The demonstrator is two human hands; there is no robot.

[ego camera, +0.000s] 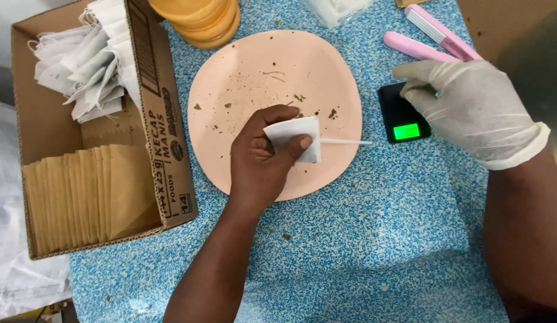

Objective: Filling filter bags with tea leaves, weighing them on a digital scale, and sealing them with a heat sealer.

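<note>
My bare left hand [260, 158] grips a small white paper tea bag [295, 135] over the pink plate [230, 66], thumb pressed on its lower edge. A thin white string or tab [345, 142] sticks out to the right of the bag. My right hand [464, 107], in a white glove, rests with curled fingers on top of a small black digital scale [403, 119] with a lit green display. The plate carries scattered dark tea crumbs.
A cardboard box [171, 137] at left holds white empty tea bags [81, 60] and brown paper envelopes [81, 197]. Stacked orange plates [201, 21] sit at the top. A pink sealing tool [434, 39] lies behind the scale. The table has a blue speckled cover.
</note>
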